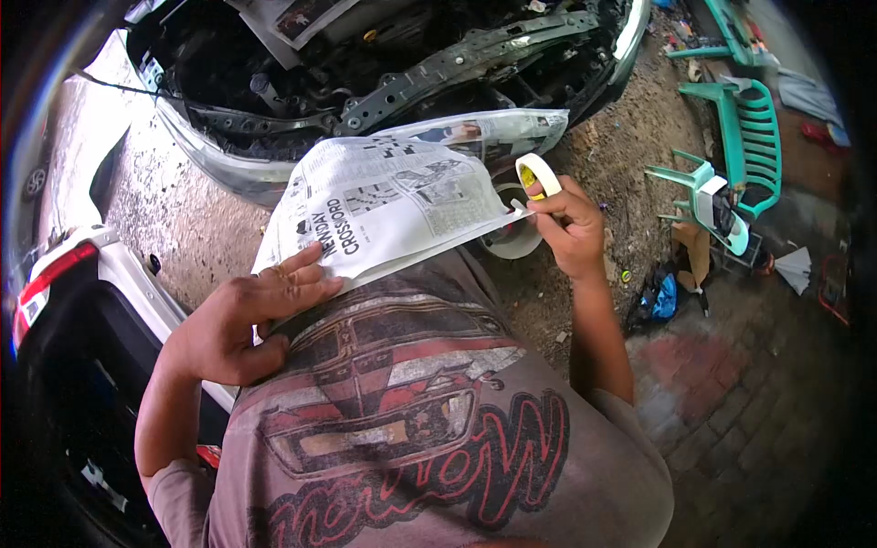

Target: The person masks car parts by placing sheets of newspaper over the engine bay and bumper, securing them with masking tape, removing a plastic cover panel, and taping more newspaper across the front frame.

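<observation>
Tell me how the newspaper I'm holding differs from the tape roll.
The newspaper is a broad sheet; the tape roll is a small ring. The newspaper carries black print; the tape roll's outer band looks plain. The left hand and right hand both touch the newspaper; only the right touches the tape roll. Both are pale.

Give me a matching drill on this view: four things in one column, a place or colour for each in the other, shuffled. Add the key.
Things
1. tape roll
2. crossword newspaper
3. slatted chair
4. tail light

Place or colour
A. green
B. beneath the fingers of the left hand
C. red, at the far left of the view
D. in the grip of the right hand

Pairs: 1-D, 2-B, 3-A, 4-C
</observation>
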Tool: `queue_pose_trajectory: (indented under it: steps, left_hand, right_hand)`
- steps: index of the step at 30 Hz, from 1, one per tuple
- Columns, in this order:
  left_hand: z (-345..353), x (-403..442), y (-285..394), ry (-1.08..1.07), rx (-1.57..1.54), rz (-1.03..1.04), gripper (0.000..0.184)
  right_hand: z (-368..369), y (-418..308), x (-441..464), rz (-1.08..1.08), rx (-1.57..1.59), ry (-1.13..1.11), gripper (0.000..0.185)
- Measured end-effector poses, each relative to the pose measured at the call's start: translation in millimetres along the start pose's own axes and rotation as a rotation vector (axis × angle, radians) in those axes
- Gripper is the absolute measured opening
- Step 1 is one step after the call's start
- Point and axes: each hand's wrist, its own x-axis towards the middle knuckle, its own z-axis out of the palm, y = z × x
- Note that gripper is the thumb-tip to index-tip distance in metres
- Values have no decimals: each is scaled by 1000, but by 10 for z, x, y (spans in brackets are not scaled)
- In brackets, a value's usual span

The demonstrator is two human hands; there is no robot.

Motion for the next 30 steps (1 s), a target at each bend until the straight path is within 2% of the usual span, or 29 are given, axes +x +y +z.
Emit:
queue_pose_trajectory:
  steps: [6,8,9,11,12,14,15,17,18,20,21,23,25,27,28,30]
  left_hand:
    - [-63,5,165,-15,-8,-126,92]
    - [-67,28,227,-19,19,-156,92]
    - [-72,41,242,-25,39,-140,91]
    - [-78,39,240,-24,60,-128,90]
    - [-74,31,227,-20,72,-118,90]
    - [-70,21,217,-15,85,-112,90]
    - [-66,22,218,-23,125,-83,90]
    - [-62,24,202,-30,166,-58,89]
    - [-51,20,186,-30,160,-56,89]
    - [-49,18,207,-19,157,-63,88]
    - [-55,27,245,-31,151,-105,88]
    - [-73,27,295,-57,144,-151,88]
    - [-120,64,325,-64,205,-123,81]
    - [-141,81,328,-78,204,-116,81]
    - [-145,72,331,-87,194,-116,81]
    - [-158,60,339,-97,197,-130,81]
  right_hand:
    - [-165,-100,53,30,-52,-92,24]
    - [-334,-170,54,193,-136,-264,36]
    - [-389,-158,45,192,-135,-267,36]
    - [-453,-118,49,264,-31,-334,49]
    - [-472,-99,53,263,-27,-339,49]
    - [-507,-62,52,365,264,-404,55]
    - [-523,-46,39,362,266,-407,55]
    - [-549,-20,17,553,379,-225,58]
    - [-598,-7,21,553,382,-227,58]
    - [-656,-70,135,310,-67,-29,64]
    - [-644,-192,210,306,-61,-36,64]
    - [-415,-821,423,45,-503,-178,70]
    - [-55,-1139,530,-217,-668,-311,72]
    - [229,-1277,525,-342,-690,-537,68]
    - [358,-1278,522,-346,-689,-534,68]
    - [567,-1181,480,-392,-522,-689,64]
